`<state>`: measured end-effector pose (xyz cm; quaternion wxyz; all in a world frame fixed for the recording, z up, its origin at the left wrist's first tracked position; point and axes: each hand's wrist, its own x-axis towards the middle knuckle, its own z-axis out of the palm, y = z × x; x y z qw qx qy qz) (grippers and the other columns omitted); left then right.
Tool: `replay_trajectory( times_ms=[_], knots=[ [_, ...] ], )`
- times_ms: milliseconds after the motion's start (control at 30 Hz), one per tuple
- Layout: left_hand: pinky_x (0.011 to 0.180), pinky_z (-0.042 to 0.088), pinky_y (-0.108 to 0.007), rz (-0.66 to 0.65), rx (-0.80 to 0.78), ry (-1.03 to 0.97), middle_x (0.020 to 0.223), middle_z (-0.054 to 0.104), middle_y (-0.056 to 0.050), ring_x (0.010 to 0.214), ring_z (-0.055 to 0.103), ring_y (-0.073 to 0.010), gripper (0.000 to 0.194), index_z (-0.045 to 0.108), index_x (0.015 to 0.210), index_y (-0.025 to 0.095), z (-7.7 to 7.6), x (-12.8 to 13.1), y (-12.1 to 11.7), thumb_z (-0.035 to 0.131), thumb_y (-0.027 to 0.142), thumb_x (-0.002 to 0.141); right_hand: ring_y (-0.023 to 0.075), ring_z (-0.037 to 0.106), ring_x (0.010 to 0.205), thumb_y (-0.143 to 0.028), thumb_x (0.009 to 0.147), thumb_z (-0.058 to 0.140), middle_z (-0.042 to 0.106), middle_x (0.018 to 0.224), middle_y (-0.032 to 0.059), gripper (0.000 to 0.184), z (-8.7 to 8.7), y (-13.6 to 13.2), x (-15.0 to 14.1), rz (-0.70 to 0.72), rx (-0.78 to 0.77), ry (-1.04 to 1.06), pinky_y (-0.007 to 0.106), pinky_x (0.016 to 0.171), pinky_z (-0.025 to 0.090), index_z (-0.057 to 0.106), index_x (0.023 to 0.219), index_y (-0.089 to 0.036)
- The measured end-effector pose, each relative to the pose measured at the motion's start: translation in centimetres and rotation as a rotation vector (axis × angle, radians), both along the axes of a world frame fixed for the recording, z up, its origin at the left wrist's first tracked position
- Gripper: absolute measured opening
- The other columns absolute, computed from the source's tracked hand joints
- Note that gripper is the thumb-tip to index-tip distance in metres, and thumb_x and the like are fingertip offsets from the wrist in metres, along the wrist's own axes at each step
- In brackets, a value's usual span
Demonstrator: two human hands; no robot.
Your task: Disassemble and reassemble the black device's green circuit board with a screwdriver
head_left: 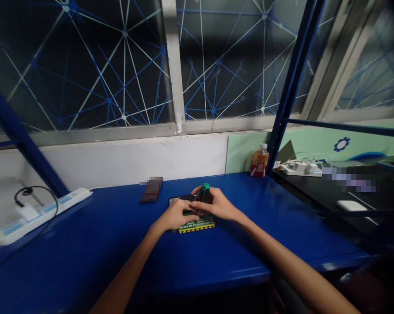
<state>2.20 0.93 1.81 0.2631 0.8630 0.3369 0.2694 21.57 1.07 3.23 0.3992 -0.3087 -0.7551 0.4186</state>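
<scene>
In the middle of the blue table, my right hand (218,205) is closed around a screwdriver (205,188) with a green-topped, dark handle, held upright. My left hand (179,213) meets it from the left, with thumb and fingers brought together near the screwdriver's lower end; what they pinch is hidden. Beneath both hands lies a flat green board-like piece with yellow edging (197,226) and rows of small pale marks. Behind it a dark case (174,199) shows in part. The screwdriver's tip cannot be seen.
A dark phone-like slab (152,190) lies behind my hands. On the left edge stretches a white power strip (62,204) with a plugged-in black cable. A drink bottle (259,161) stands at the back right corner, beside a blue metal post (283,91).
</scene>
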Motion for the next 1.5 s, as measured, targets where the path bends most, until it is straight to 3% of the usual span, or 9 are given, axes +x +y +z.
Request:
replay_trajectory(
  times_ms=[267,567,767,1067,1333,1500],
  knots=[
    [0.081,0.047,-0.028,-0.002,-0.006,0.001,0.090,0.074,-0.004,0.085,0.067,-0.0192,0.014,0.075,0.086,0.020,0.29,0.11,-0.14,0.065,0.025,0.076,0.0152,0.062,0.056,-0.041,0.076,0.068,0.064,0.071,0.0032,0.045,-0.22,0.19,-0.03,0.054,-0.071,0.041,0.030,0.055,0.051,0.053,0.109,-0.015],
    [0.084,0.046,-0.031,0.063,0.001,0.045,0.086,0.074,-0.004,0.084,0.067,-0.0209,0.015,0.074,0.081,0.019,-0.05,-0.29,0.32,0.067,0.030,0.074,0.0132,0.058,0.052,-0.040,0.075,0.068,0.062,0.067,0.0013,0.037,-0.20,-0.02,-0.22,0.125,-0.084,0.098,0.030,0.053,0.050,0.052,0.096,-0.015],
    [0.083,0.047,-0.028,-0.038,-0.017,0.039,0.092,0.074,-0.003,0.088,0.066,-0.0187,0.017,0.073,0.088,0.020,0.29,-0.20,0.10,0.059,0.024,0.080,0.0133,0.058,0.052,-0.043,0.076,0.067,0.061,0.066,0.0007,0.033,-0.07,-0.23,-0.32,0.119,-0.080,0.078,0.030,0.053,0.049,0.051,0.089,-0.016],
    [0.080,0.048,-0.028,0.026,-0.010,0.036,0.088,0.075,-0.003,0.084,0.067,-0.0201,0.015,0.075,0.084,0.020,0.38,-0.10,0.00,0.064,0.029,0.077,0.0142,0.060,0.054,-0.041,0.077,0.067,0.064,0.069,0.0025,0.040,-0.50,0.04,-0.31,0.045,-0.008,0.034,0.029,0.053,0.048,0.055,0.105,-0.014],
    [0.078,0.047,-0.027,0.001,-0.020,0.015,0.088,0.074,-0.003,0.084,0.067,-0.0196,0.017,0.074,0.085,0.020,0.35,-0.03,-0.01,0.064,0.030,0.078,0.0140,0.059,0.055,-0.040,0.077,0.067,0.063,0.072,0.0029,0.038,-0.57,0.02,-0.37,0.043,0.004,0.032,0.029,0.053,0.047,0.057,0.103,-0.015],
    [0.080,0.046,-0.028,0.056,0.009,0.035,0.088,0.074,-0.003,0.084,0.066,-0.0201,0.018,0.075,0.085,0.019,0.01,-0.12,0.21,0.065,0.031,0.076,0.0139,0.058,0.057,-0.038,0.077,0.067,0.063,0.074,0.0033,0.034,-0.44,0.01,-0.35,0.027,0.030,0.019,0.029,0.055,0.046,0.057,0.100,-0.015]
  ],
)
